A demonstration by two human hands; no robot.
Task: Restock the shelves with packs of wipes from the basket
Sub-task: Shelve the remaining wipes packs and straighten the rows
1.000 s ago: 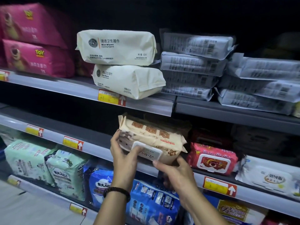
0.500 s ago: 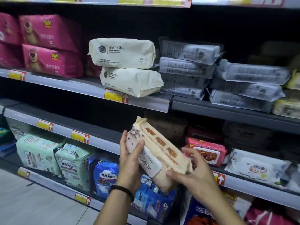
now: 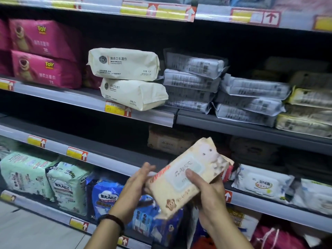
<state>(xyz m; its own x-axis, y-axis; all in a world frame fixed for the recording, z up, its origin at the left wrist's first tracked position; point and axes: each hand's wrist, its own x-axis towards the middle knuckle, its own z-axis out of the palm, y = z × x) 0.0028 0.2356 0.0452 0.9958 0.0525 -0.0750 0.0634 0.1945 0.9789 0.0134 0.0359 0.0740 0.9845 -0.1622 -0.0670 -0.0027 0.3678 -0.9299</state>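
Right hand (image 3: 210, 193) grip closed on pack (image 3: 172, 193): thumb on the lidded face, fingers underneath, taking the weight. Left hand (image 3: 138, 182) open, straight fingers flat against the pack's lower-left edge, likely steadying it. Pack hangs in mid-air, tilted, in front of the middle shelf (image 3: 111, 159), not yet on it. Lid faces the camera, probably being squared up so the label shows outward. Behind, in the dim gap on that shelf, sits a similar beige pack (image 3: 167, 141), so likely the target slot. Further up, cream packs (image 3: 124, 64) are stacked two high. No basket in view.
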